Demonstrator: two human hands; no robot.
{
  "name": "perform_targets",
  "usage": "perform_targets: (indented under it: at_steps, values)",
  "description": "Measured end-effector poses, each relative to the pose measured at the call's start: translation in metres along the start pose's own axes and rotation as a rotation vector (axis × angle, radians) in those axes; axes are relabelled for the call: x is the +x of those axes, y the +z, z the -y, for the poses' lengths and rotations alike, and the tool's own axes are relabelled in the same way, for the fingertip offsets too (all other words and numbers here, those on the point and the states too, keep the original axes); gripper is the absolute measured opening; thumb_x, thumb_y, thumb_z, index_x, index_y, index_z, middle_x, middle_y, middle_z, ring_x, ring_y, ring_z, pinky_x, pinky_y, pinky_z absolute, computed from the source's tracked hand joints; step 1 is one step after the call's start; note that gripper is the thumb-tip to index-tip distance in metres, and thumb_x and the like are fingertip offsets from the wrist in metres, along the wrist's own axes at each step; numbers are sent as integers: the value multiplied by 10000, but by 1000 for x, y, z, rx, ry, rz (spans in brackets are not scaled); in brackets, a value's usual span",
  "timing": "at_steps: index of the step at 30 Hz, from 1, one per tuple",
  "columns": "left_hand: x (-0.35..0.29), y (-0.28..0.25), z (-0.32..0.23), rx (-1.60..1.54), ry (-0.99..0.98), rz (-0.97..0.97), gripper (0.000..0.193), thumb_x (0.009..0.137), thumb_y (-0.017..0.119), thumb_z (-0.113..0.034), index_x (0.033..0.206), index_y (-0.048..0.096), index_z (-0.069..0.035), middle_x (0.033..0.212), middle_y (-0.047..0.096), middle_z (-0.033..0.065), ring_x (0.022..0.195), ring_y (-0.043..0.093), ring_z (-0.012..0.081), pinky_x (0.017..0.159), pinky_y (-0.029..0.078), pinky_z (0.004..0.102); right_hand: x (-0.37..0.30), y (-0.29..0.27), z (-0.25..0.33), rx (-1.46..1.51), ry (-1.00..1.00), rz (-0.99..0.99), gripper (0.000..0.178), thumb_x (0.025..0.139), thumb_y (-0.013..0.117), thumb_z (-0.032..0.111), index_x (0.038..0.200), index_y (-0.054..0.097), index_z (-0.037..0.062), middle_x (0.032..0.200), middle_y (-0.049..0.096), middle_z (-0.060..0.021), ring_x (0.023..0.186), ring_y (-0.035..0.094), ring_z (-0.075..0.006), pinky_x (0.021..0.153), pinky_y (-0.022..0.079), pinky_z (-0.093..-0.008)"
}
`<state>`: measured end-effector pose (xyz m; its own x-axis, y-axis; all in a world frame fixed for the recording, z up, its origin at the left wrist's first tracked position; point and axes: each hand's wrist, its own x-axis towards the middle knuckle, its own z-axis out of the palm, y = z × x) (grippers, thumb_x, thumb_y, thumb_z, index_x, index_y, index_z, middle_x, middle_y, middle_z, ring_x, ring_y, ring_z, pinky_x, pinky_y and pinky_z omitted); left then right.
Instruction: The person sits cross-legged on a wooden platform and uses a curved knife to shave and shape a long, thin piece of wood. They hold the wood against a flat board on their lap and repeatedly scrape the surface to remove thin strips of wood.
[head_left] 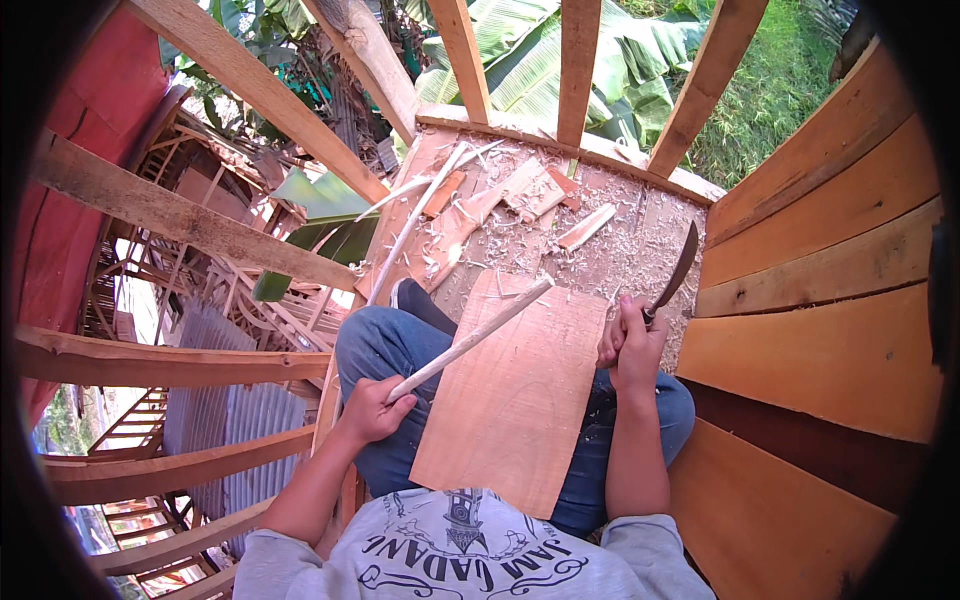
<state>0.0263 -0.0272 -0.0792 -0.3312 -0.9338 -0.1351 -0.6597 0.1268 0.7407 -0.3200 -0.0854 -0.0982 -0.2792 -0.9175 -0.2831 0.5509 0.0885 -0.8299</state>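
Observation:
My left hand (377,409) is closed round the lower end of a pale, peeled wooden stick (470,338). The stick slants up to the right, across a flat wooden board (510,400) lying on my lap. In my right hand (634,347) is the handle of a knife with a dark, curved blade (677,265) pointing up and away from me. That hand is beyond the board's right edge, over my right leg. The blade and the stick are apart.
Wood shavings (510,245) cover the plank floor ahead, with wood offcuts (535,190) and a long thin stick (415,225) among them. A plank wall (820,270) stands close on my right. Slanting wooden rails (190,215) border the left, and more posts (578,75) the far side.

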Motion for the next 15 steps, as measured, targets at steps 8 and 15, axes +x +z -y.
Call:
perform_targets:
  at_steps: [8,15]
  values:
    - [3,-6,-6,-19,-70,22,235,801,659,-223,746,579,-9,567,525,160,488,544,281,479,403,338,-16,15,-21,-327,49,176,285,903,561,170,664,430,88,464,413,8,337,411,-81,306,316,-234]
    - [7,-7,-13,-31,-151,25,278,891,549,-247,779,588,4,565,499,181,493,530,242,494,392,357,-11,15,-26,-387,-52,118,320,937,521,246,679,433,80,461,379,17,330,381,-71,300,312,-229]
